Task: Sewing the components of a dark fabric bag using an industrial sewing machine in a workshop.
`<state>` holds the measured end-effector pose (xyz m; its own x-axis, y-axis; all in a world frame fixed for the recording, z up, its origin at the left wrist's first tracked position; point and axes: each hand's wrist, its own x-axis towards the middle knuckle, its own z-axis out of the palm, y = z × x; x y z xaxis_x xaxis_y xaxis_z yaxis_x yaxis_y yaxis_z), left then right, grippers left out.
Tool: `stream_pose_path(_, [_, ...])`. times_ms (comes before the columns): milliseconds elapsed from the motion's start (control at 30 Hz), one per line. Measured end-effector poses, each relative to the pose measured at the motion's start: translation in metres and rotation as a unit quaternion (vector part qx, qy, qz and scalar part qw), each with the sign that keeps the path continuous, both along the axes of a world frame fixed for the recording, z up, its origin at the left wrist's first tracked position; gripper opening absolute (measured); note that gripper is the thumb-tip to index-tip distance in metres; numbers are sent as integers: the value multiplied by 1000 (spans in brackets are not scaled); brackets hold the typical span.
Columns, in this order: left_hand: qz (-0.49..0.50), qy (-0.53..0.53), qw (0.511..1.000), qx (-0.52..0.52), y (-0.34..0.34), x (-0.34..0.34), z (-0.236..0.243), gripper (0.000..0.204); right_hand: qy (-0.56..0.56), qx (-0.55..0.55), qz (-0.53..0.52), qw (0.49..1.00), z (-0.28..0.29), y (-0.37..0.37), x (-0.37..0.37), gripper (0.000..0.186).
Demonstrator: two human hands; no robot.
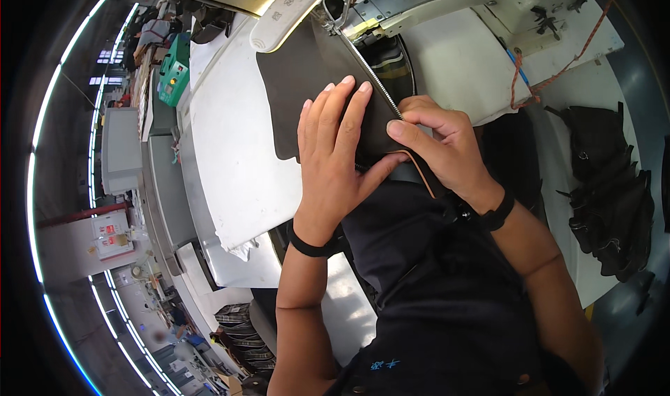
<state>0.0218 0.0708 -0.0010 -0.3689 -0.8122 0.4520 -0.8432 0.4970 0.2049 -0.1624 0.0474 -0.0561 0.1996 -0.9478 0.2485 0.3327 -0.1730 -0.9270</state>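
A dark brown panel (pixel 285 82), which looks like leather, lies on the white sewing table with a metal-toothed zipper (pixel 373 77) along its right edge. The zipper's far end runs under the needle area of a sewing machine (pixel 412 8). My left hand (pixel 329 134) rests flat on the panel, fingers stretched forward and thumb spread toward its near edge. On the right, my right hand (pixel 447 144) pinches the zipper's near end between thumb and fingers. A tan-edged strip (pixel 421 174) hangs below the thumbs. What lies beneath the panel is hidden.
A pale machine cover (pixel 289 15) overhangs the panel's far left. Dark pieces (pixel 607 186) lie piled at right. An orange cord (pixel 518 82) hangs by the machine base. A green box (pixel 174 70) stands left of the white table (pixel 237 165).
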Motion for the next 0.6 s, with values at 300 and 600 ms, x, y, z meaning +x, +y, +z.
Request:
stream_pose_path(300, [-14,-21,1000,-1,-6,11,0,94,130,-156,-67,977,3,-6,-1,13])
stream_pose_path(600, [-29,-4,999,20,-13,13,9,88,-37,-28,13,999,6,1,6,12])
